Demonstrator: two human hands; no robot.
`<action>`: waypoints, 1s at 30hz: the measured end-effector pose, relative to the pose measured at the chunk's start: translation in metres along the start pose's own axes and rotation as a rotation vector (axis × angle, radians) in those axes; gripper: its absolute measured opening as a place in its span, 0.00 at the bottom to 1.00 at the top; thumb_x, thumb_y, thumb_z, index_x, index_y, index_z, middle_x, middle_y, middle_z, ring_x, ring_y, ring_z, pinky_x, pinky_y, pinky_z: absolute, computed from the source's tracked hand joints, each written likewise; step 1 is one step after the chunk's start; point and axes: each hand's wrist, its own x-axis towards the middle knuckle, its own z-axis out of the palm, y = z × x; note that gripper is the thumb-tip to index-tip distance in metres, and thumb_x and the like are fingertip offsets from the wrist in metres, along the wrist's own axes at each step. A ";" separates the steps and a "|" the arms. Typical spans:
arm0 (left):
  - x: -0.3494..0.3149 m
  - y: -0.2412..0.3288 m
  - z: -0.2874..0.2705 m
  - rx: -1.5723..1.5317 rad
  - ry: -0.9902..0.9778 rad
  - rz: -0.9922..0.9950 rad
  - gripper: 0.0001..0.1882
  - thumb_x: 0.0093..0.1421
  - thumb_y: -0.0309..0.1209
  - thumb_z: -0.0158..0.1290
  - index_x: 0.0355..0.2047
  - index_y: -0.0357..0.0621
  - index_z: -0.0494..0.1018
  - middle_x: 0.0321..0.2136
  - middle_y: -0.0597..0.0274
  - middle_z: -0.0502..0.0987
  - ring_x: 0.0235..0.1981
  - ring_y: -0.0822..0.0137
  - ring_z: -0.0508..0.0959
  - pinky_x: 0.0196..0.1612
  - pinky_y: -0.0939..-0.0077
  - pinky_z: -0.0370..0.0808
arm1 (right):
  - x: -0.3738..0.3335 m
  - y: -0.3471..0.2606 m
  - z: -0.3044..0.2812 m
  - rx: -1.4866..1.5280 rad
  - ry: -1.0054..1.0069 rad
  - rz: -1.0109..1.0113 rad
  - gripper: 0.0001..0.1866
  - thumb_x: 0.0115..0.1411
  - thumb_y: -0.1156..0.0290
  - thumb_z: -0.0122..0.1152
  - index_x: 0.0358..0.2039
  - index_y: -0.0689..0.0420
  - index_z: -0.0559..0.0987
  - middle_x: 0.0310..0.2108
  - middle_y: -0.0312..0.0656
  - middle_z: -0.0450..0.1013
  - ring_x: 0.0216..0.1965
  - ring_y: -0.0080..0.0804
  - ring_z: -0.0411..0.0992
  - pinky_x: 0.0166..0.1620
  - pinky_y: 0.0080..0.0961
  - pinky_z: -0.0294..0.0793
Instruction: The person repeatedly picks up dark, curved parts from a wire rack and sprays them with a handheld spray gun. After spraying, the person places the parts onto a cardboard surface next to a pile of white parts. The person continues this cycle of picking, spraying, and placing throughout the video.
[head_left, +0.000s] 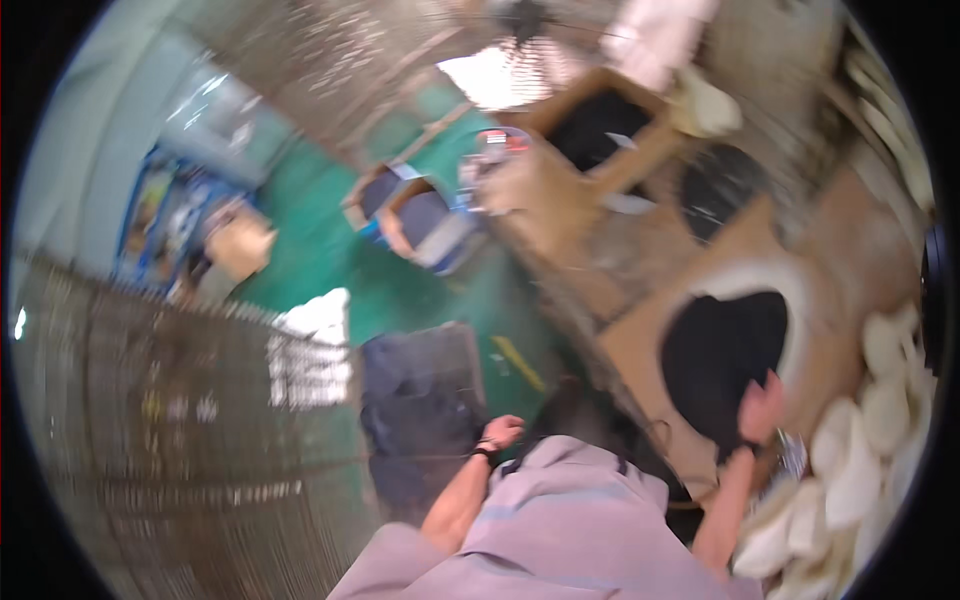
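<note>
A black, rounded flat piece [715, 350] lies on the brown work surface [635, 345], ringed by a pale powdery or worn patch. My right hand [762, 408] is over the lower right edge of this piece, fingers apart. Whether it touches the piece, I cannot tell. My left hand [504, 431] hangs low beside my body, away from the surface, its fingers blurred and partly curled. Nothing shows in it. Each wrist wears a dark band.
Cream moulded pieces [845, 465] are heaped to the right. Farther along the surface sit a dark oval piece [720, 190] and a cardboard box [560, 195] of black pieces. A smaller box [440, 235], a dark padded item [420, 400] and a blue crate [133, 235] occupy the left.
</note>
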 end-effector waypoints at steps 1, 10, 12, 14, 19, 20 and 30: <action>0.000 -0.012 -0.004 -0.079 0.013 -0.045 0.19 0.56 0.27 0.57 0.49 0.39 0.76 0.33 0.61 0.82 0.26 0.74 0.79 0.26 0.78 0.74 | -0.010 0.026 -0.002 -0.171 0.079 0.000 0.24 0.62 0.68 0.56 0.57 0.66 0.71 0.57 0.59 0.69 0.59 0.56 0.66 0.64 0.44 0.63; -0.054 -0.140 0.082 -0.317 0.161 -0.322 0.17 0.52 0.36 0.59 0.43 0.50 0.83 0.38 0.61 0.85 0.40 0.66 0.83 0.46 0.72 0.78 | -0.078 0.143 -0.072 -0.871 0.226 0.207 0.17 0.59 0.62 0.57 0.46 0.57 0.77 0.47 0.49 0.74 0.45 0.46 0.75 0.52 0.42 0.74; -0.066 -0.156 0.098 -0.343 0.149 -0.414 0.16 0.53 0.41 0.60 0.41 0.52 0.84 0.40 0.62 0.85 0.43 0.65 0.83 0.51 0.71 0.76 | -0.077 0.137 -0.081 -0.858 0.134 0.334 0.16 0.60 0.64 0.56 0.46 0.56 0.77 0.47 0.49 0.74 0.45 0.47 0.75 0.50 0.44 0.75; -0.074 -0.128 0.111 -0.259 0.126 -0.458 0.17 0.53 0.45 0.60 0.40 0.54 0.85 0.41 0.63 0.85 0.44 0.65 0.83 0.51 0.71 0.76 | -0.075 0.146 -0.091 -0.783 0.104 0.441 0.16 0.60 0.68 0.52 0.47 0.56 0.76 0.48 0.49 0.73 0.45 0.50 0.76 0.47 0.46 0.77; -0.087 -0.112 0.109 -0.279 0.178 -0.382 0.18 0.52 0.45 0.63 0.40 0.51 0.84 0.41 0.60 0.84 0.45 0.65 0.82 0.52 0.71 0.76 | -0.084 0.177 -0.071 -0.655 0.241 0.445 0.19 0.59 0.69 0.53 0.51 0.58 0.73 0.45 0.56 0.76 0.43 0.56 0.77 0.45 0.51 0.77; -0.086 -0.111 0.107 -0.292 0.170 -0.380 0.18 0.52 0.44 0.63 0.41 0.51 0.84 0.41 0.60 0.84 0.45 0.65 0.82 0.52 0.71 0.76 | -0.084 0.174 -0.072 -0.617 0.227 0.497 0.20 0.59 0.68 0.54 0.51 0.59 0.72 0.44 0.57 0.76 0.42 0.57 0.77 0.45 0.52 0.77; -0.067 -0.080 0.110 -0.594 0.140 -0.145 0.16 0.54 0.21 0.54 0.44 0.33 0.77 0.31 0.57 0.81 0.24 0.72 0.76 0.28 0.75 0.75 | -0.091 0.174 -0.100 -0.365 0.202 0.478 0.23 0.53 0.58 0.61 0.42 0.66 0.78 0.42 0.59 0.77 0.44 0.55 0.75 0.48 0.46 0.74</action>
